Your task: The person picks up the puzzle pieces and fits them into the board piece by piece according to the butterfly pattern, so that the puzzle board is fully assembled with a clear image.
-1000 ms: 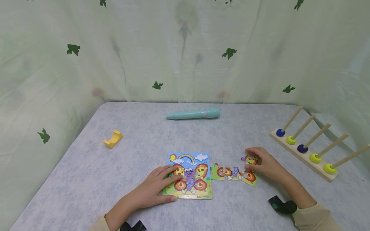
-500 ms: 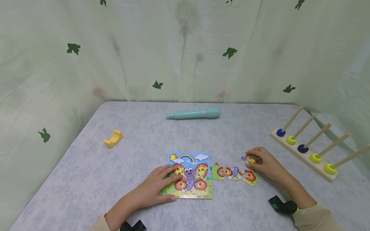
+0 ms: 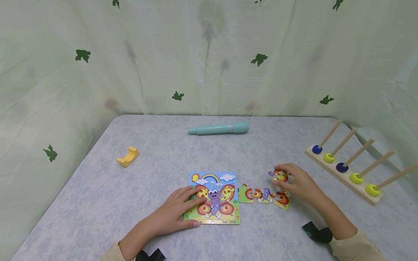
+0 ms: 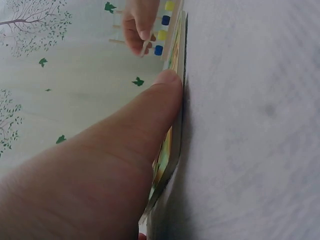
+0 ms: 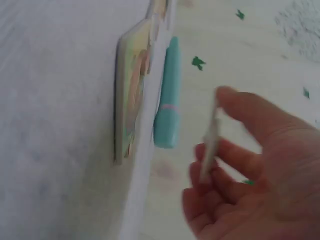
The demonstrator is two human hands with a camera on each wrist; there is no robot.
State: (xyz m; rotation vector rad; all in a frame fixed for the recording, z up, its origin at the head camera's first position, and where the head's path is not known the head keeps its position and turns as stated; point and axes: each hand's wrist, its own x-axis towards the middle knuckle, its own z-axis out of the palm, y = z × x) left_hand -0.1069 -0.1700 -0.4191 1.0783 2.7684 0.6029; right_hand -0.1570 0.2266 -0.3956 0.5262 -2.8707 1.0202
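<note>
My left hand (image 3: 174, 212) lies with fingers outstretched across the left side of a square butterfly picture puzzle board (image 3: 225, 217). In the left wrist view its thumb rests along the board's edge. My right hand (image 3: 302, 185) pinches a red and yellow jigsaw piece (image 3: 279, 176) between thumb and fingers, raised off the table. The right wrist view shows that jigsaw piece (image 5: 212, 142) edge-on and blurred. Between the board and my right hand lie a green-edged piece (image 3: 245, 194), a piece with the purple body (image 3: 265, 196) and a corner piece (image 3: 282, 200), in a row.
A teal marker-shaped tube (image 3: 218, 128) lies at the back of the table. To the left sits a yellow curved block (image 3: 128, 157). A wooden peg rack (image 3: 343, 174) with blue and yellow beads stands at the right, near my right hand. Pale curtains enclose the table.
My right hand has lifted the jigsaw piece from the table and shifted slightly left with it. My left hand and the board stay in place.
</note>
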